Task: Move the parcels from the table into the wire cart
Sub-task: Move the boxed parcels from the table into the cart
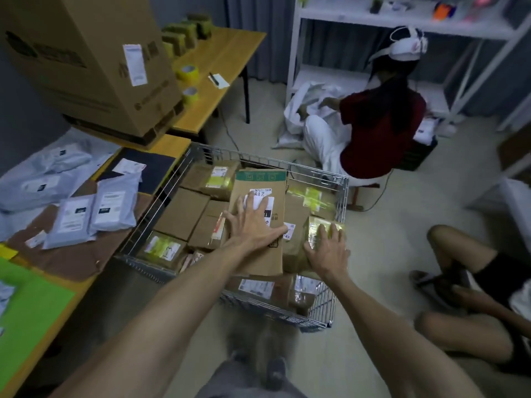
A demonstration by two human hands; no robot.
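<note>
**Both palms flat on a packed cart**

Left hand (pixel 254 222) spread, fingers straight, pressing the long cardboard parcel (pixel 265 261) atop the full wire cart (pixel 161 193). Right hand (pixel 327 248) at 3 o'clock, fingers relaxed, resting on a yellow-taped box (pixel 317 225) against the right rim. Grey mailers (pixel 113 206) at 9 o'clock on the table (pixel 71 262), beside the cart's left wall. Bare floor at 3 o'clock.

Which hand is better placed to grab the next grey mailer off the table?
Probably left: the table sits left of the wire cart, so the left hand is nearer the grey mailers than the right hand.
</note>
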